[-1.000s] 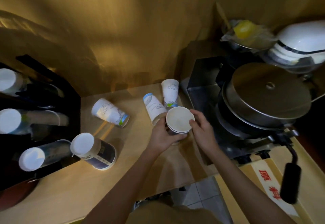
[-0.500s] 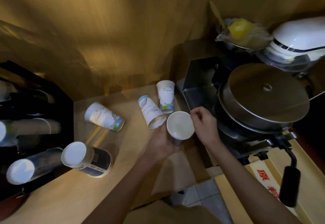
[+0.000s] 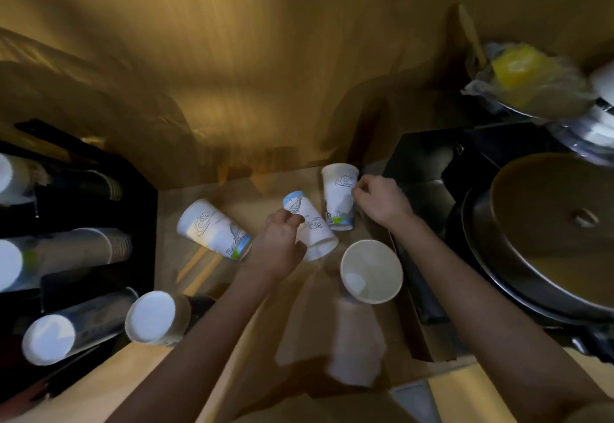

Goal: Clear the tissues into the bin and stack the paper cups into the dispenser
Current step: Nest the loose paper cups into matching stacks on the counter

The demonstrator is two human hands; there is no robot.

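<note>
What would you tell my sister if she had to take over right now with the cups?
Left hand: closing on the tipped cup lying in the middle of the counter.
Right hand: fingers at the side of the upside-down cup near the wall; grip not clear.
Upright cup: standing free on the counter, open end up, no hand on it.
Another printed cup lies on its side further left.
Dispenser at far left holds cup stacks.
Left: nest the loose cups and slide them into the dispenser. No tissues or bin in view.
</note>
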